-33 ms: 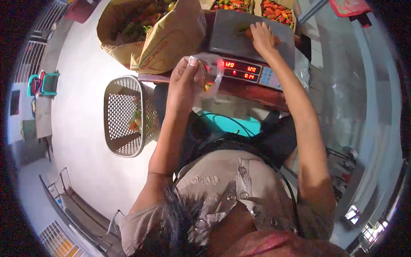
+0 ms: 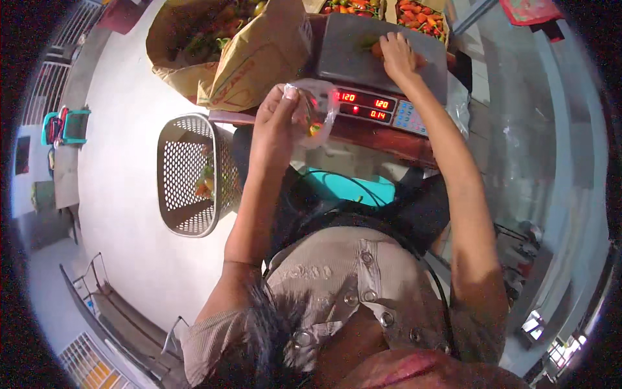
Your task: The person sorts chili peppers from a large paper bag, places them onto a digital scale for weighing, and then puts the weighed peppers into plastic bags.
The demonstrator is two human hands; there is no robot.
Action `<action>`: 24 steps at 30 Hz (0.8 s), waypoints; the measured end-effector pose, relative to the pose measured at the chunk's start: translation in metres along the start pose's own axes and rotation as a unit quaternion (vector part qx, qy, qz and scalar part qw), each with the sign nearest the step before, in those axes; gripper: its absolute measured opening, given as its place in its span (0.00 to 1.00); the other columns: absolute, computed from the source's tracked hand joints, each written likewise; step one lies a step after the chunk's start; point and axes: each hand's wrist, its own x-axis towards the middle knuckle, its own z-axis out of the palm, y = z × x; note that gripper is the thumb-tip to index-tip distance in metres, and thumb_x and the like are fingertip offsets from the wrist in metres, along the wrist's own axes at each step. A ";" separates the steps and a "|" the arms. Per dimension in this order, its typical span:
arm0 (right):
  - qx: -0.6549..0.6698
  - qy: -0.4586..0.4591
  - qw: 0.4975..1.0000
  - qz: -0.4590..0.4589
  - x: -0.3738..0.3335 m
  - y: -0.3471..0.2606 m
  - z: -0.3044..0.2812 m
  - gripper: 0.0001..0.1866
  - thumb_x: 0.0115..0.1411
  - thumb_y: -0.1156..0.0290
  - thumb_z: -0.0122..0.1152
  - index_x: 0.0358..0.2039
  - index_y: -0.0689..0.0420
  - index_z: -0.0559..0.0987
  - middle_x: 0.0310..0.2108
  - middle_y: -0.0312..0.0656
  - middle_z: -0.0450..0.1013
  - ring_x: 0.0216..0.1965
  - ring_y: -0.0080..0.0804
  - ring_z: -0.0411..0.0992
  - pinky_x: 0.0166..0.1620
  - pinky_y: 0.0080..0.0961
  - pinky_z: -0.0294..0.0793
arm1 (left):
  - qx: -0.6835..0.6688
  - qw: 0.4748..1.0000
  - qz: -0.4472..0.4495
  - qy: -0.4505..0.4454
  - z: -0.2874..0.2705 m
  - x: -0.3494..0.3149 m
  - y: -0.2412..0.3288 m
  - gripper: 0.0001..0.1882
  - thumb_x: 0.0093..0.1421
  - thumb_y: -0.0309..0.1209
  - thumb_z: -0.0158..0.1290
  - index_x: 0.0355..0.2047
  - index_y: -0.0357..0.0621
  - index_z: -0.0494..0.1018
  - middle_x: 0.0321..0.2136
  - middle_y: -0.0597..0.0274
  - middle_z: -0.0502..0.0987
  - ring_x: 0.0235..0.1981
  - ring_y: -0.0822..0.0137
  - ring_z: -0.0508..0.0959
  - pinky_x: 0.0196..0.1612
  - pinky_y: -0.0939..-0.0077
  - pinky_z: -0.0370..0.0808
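Note:
My left hand (image 2: 275, 117) pinches the rim of a clear plastic bag (image 2: 324, 107) between thumb and fingers, with a few red, orange and green chili peppers (image 2: 315, 129) in it. The bag hangs in front of a digital scale (image 2: 350, 52) with a grey flat pan and a lit red display. On that pan, my right hand (image 2: 398, 57) curls its fingers over some chili peppers (image 2: 368, 47). A greenish one shows left of the fingers and an orange one by the palm; the rest are hidden under the hand.
A large brown paper sack (image 2: 259, 58) of peppers stands left of the scale. Beyond the pan are boxes of red and orange peppers (image 2: 421, 21). A beige perforated basket (image 2: 184, 175) with a few peppers is on the floor at left. A turquoise object (image 2: 350, 188) lies near my lap.

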 end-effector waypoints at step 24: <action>0.814 0.012 0.515 0.268 -0.146 -0.117 -0.116 0.12 0.56 0.72 0.53 0.41 0.57 0.72 0.34 0.35 0.71 0.35 0.23 0.70 0.44 0.21 0.69 | 0.109 0.994 -0.014 -0.022 0.053 -0.001 -0.052 0.08 0.62 0.36 0.47 0.32 0.45 0.68 0.25 0.70 0.70 0.27 0.80 0.69 0.30 0.84 0.66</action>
